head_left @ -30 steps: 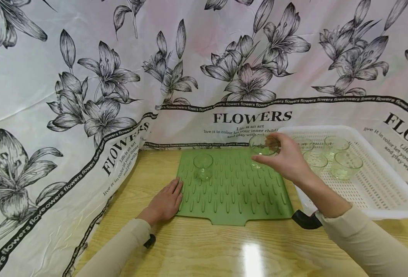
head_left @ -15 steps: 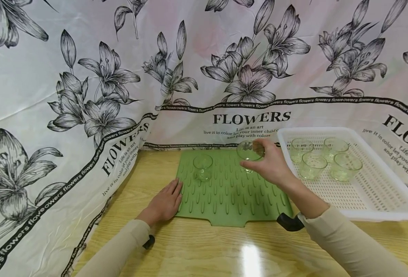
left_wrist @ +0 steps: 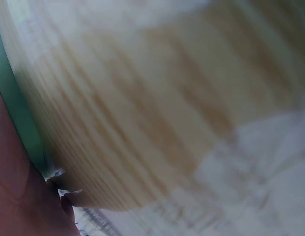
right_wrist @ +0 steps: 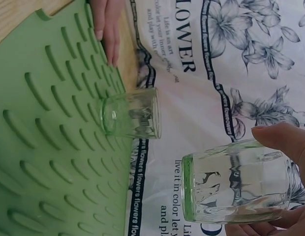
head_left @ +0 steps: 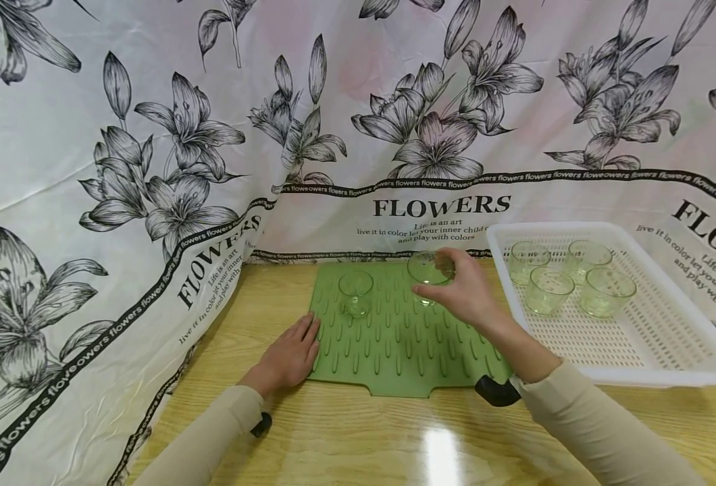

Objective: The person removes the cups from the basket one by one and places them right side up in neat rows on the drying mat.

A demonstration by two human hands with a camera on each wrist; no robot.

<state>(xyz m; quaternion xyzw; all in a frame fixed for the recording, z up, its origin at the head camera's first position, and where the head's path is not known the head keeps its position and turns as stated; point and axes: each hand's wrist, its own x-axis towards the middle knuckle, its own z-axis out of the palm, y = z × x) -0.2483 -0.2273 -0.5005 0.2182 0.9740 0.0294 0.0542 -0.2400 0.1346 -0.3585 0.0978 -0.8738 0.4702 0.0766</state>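
Observation:
Between the thumb and fingers of my right hand [head_left: 464, 287] is a clear glass cup [right_wrist: 236, 182], gripped near its rim. In the right wrist view its base hangs apart from the green ridged drying mat [head_left: 394, 351]. A second glass cup [head_left: 356, 297] stands upright on the left part of that mat. My left hand [head_left: 288, 354] lies flat, with its fingertips touching the mat's left edge. In the left wrist view only part of that hand [left_wrist: 24, 196] shows, beside a strip of the green mat.
To the right stands a white perforated basket [head_left: 686, 337] holding several glass cups [head_left: 607, 293]. A wooden table [head_left: 346, 439] lies under everything. Floral printed cloth [head_left: 309, 223] hangs behind the mat and along the left side.
My right hand has carried the cup leftward and slightly lower over the mat, away from the basket and closer to the standing cup. The left hand has stayed in place.

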